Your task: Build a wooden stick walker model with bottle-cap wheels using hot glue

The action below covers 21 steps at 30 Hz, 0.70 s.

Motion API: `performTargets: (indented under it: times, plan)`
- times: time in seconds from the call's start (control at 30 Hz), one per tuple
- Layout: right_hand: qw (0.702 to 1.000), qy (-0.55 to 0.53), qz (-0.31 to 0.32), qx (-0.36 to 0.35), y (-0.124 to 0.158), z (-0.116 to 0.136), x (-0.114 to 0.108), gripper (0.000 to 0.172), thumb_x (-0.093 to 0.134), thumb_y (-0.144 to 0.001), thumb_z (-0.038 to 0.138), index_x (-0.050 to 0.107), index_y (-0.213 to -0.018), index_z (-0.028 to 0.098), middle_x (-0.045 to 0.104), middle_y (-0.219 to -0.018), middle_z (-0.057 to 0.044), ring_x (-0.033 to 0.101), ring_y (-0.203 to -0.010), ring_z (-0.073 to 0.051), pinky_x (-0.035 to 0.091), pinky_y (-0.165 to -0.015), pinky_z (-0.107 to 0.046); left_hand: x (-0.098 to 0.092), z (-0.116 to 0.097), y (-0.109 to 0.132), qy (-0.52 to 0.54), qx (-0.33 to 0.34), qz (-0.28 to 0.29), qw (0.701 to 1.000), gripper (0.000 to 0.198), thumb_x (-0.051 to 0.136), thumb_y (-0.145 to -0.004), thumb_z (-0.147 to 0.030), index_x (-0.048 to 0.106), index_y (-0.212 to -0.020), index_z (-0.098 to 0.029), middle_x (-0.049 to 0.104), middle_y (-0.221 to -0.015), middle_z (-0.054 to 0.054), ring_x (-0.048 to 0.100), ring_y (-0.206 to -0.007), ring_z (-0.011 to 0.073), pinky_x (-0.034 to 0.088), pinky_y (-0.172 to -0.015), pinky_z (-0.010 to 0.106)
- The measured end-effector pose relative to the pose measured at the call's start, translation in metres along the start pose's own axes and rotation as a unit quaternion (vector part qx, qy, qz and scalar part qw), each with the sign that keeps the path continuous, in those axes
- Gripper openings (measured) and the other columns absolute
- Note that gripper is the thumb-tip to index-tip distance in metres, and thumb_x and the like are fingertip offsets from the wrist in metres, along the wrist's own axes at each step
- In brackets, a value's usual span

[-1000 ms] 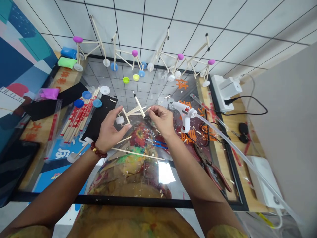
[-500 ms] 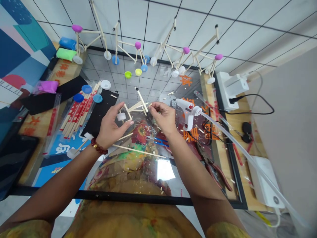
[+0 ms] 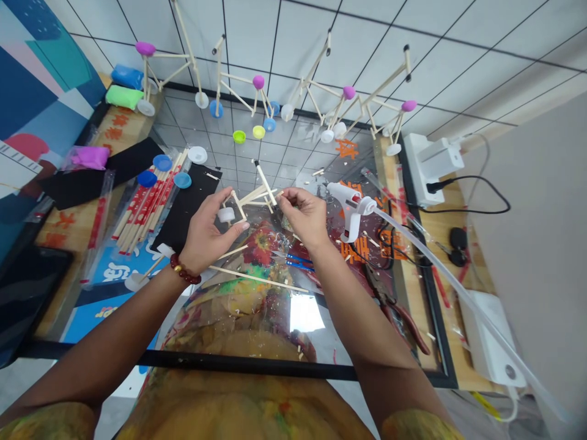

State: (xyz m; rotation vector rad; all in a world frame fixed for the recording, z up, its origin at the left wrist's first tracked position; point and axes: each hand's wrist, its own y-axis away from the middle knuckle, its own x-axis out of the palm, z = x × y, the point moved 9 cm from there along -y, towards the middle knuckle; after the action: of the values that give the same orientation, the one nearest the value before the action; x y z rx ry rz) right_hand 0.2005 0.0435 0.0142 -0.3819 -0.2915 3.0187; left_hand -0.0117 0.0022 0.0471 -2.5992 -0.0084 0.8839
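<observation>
Between my hands is a small frame of pale sticks (image 3: pixel 255 195), with one thicker stick tipped in black crossing its right part. My left hand (image 3: pixel 207 232) grips the frame's left end between thumb and fingers; a white cap (image 3: pixel 226 214) sits beside those fingers. The thumb and index finger of my right hand (image 3: pixel 303 215) pinch the right end of the frame. Below the hands lie a long thin stick (image 3: pixel 261 279) and blue-handled snips (image 3: pixel 296 263). To the right of my right hand rests a white glue gun (image 3: pixel 347 208).
Several stick models with purple knobs (image 3: pixel 348 93) stand along the back wall. Bundled sticks (image 3: pixel 151 205), blue caps (image 3: pixel 162 162) and black sheets (image 3: pixel 186 205) lie at left. Pliers (image 3: pixel 389 302), a power strip (image 3: pixel 416 168) and cables are at right.
The whole view has shifted slightly. Both hands keep their hold on the stick frame, with hardly any movement between them.
</observation>
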Motion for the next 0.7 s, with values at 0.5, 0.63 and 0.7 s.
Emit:
performTargets:
  times: [0.5, 0.63, 0.7]
  plan:
    - [0.999, 0.047, -0.013, -0.022, -0.0011, 0.0043, -0.0045, 0.014, 0.065, -0.083, 0.032, 0.069, -0.075, 0.021, 0.061, -0.071, 0.001, 0.049, -0.063, -0.012, 0.043, -0.064, -0.027, 0.0017, 0.0031, 0.0007, 0.01, -0.011, 0.003, 1.0, 0.06, 0.075, -0.079, -0.039, 0.055, -0.134, -0.024, 0.065, -0.129, 0.008, 0.061, -0.122, 0.0275, 0.048, -0.109, 0.045]
    - [0.998, 0.054, -0.013, -0.029, -0.0012, 0.0063, -0.0049, 0.014, 0.064, -0.083, 0.031, 0.07, -0.075, 0.02, 0.06, -0.07, 0.001, 0.048, -0.062, -0.012, 0.042, -0.063, -0.027, 0.0035, 0.0076, 0.0023, 0.027, -0.022, 0.002, 0.999, 0.062, 0.075, -0.079, -0.039, 0.055, -0.135, -0.024, 0.065, -0.13, 0.008, 0.062, -0.121, 0.0272, 0.048, -0.11, 0.046]
    - [0.998, 0.06, -0.013, -0.032, -0.0014, 0.0064, -0.0048, 0.014, 0.064, -0.083, 0.032, 0.07, -0.076, 0.021, 0.06, -0.07, 0.001, 0.049, -0.062, -0.012, 0.043, -0.064, -0.028, 0.0036, 0.0079, 0.0027, 0.034, -0.022, 0.002, 0.999, 0.063, 0.076, -0.078, -0.038, 0.054, -0.136, -0.023, 0.064, -0.132, 0.009, 0.062, -0.121, 0.0274, 0.047, -0.11, 0.047]
